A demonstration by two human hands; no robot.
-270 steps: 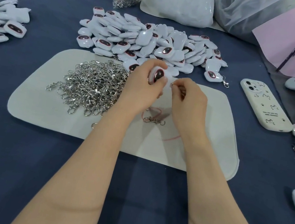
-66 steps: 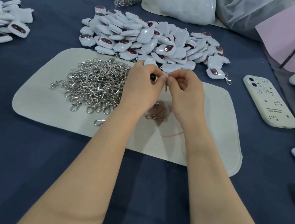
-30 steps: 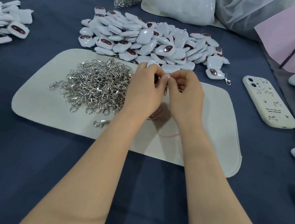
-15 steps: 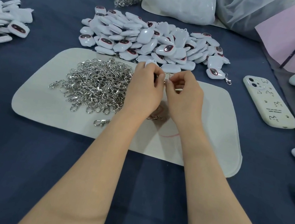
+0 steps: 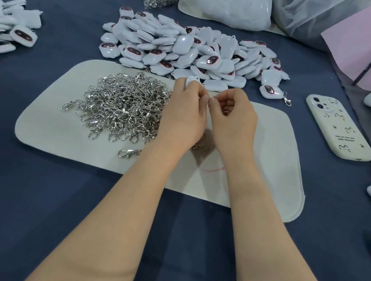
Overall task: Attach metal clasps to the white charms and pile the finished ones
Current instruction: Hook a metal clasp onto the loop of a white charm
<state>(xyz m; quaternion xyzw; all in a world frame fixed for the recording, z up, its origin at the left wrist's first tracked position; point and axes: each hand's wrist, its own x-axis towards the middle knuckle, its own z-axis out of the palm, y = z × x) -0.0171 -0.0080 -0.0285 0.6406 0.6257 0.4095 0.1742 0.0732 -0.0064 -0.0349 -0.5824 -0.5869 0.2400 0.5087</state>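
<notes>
Holding a white charm [image 5: 191,81] in the curled left grip [image 5: 183,115]. Pinching a metal clasp [image 5: 212,97] in the right grip [image 5: 232,121].

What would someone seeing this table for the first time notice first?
The hands meeting mid-frame over the pale rounded mat: the left hand grips a white charm, the right hand pinches a tiny silver clasp against it. Left of them on the mat glitters a heap of silver metal clasps, and beyond it sprawls a pile of white charms with dark oval faces.
</notes>
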